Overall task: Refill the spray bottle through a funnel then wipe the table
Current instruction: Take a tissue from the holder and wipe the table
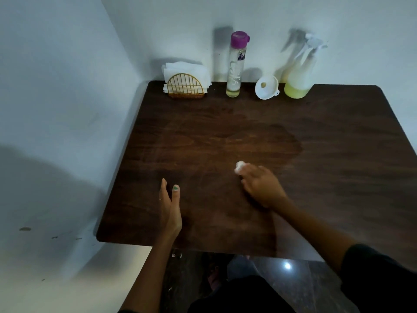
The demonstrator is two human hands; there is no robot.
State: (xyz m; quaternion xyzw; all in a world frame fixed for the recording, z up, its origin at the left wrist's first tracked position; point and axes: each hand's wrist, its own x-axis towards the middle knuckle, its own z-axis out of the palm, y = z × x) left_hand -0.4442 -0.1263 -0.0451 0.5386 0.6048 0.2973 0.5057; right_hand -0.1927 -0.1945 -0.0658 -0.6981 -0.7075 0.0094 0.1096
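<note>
My right hand (pixel 261 187) is pressed on the dark wooden table (pixel 338 154) near its middle, closed on a crumpled white tissue (pixel 239 166) that sticks out past the fingers. My left hand (pixel 170 208) rests edge-down on the table at the front left, fingers straight, holding nothing. At the back right stands the clear spray bottle (pixel 300 71) with yellow-green liquid in its bottom part. A white funnel (pixel 266 87) lies on its side just left of it. A tall clear bottle (pixel 235 64) with a purple cap stands left of the funnel.
A gold wire holder (pixel 186 88) full of white napkins stands at the back left corner. White walls close in the table at the back and left. A faint wet patch (pixel 270 141) shows on the wood. Dark floor lies below the front edge.
</note>
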